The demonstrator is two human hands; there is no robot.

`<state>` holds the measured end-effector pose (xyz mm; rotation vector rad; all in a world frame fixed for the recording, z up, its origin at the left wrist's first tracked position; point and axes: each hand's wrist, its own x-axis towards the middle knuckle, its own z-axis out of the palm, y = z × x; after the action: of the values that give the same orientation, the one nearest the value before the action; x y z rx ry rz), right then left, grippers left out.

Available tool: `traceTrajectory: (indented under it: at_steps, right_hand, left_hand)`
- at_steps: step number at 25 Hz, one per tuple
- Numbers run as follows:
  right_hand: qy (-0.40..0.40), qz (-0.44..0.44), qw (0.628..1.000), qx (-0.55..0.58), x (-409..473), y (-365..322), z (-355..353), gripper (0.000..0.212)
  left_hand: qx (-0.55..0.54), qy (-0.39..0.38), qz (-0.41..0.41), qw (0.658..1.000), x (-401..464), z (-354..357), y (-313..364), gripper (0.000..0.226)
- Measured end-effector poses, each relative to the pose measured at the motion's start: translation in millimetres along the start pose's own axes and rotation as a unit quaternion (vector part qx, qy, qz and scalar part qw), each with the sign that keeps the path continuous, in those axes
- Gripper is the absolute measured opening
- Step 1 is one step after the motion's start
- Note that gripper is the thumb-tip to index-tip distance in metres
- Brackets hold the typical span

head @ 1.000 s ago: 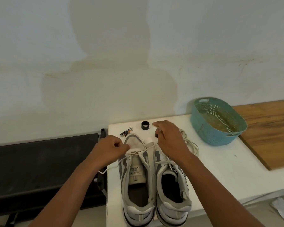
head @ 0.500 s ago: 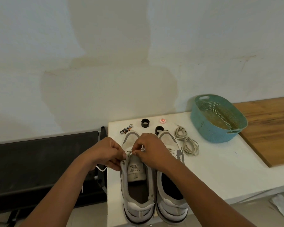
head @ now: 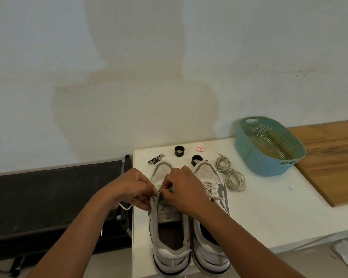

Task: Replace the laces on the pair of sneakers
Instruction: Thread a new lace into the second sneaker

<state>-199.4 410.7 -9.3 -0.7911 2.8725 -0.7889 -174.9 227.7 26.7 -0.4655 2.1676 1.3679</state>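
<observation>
Two grey-and-white sneakers stand side by side on the white table (head: 269, 207), toes toward the wall. The left sneaker (head: 167, 233) has its tongue exposed and only a white lace (head: 168, 190) across its lowest eyelets. My left hand (head: 133, 189) pinches that lace at the shoe's left edge, and a loop of it hangs off the table below the hand. My right hand (head: 184, 190) pinches the lace end over the tongue. The right sneaker (head: 211, 227) is laced, partly hidden by my right arm. A bundle of beige laces (head: 230, 173) lies to its right.
A teal perforated basket (head: 269, 146) sits at the table's back right, beside a wooden board (head: 333, 157). Two black rings (head: 179, 151) (head: 196, 159), a red-and-white cap (head: 200, 148) and a small metal tool (head: 156, 158) lie beyond the toes. A dark bench (head: 54, 199) stands left.
My right hand came back from beyond the right sneaker's toe to the left sneaker, where both hands now pinch the lace. The view has shifted slightly.
</observation>
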Motion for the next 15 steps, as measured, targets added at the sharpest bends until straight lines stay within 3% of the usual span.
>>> traceTrajectory:
  at_steps: [10,13,15]
  right_hand:
    - [-0.009,-0.036,0.998,-0.048,2.6,2.9,-0.8,0.015]
    - [-0.002,-0.024,0.997,-0.077,1.3,8.8,-2.2,0.041]
    - [-0.003,-0.01,0.996,-0.085,1.5,15.2,-4.6,0.064]
  left_hand:
    - [0.028,0.011,0.011,0.999,-0.2,5.4,2.6,0.009]
    - [-0.007,0.037,0.024,0.999,-1.1,-3.1,1.2,0.011]
    - [-0.12,0.079,0.051,0.988,-1.3,-13.6,1.2,0.014]
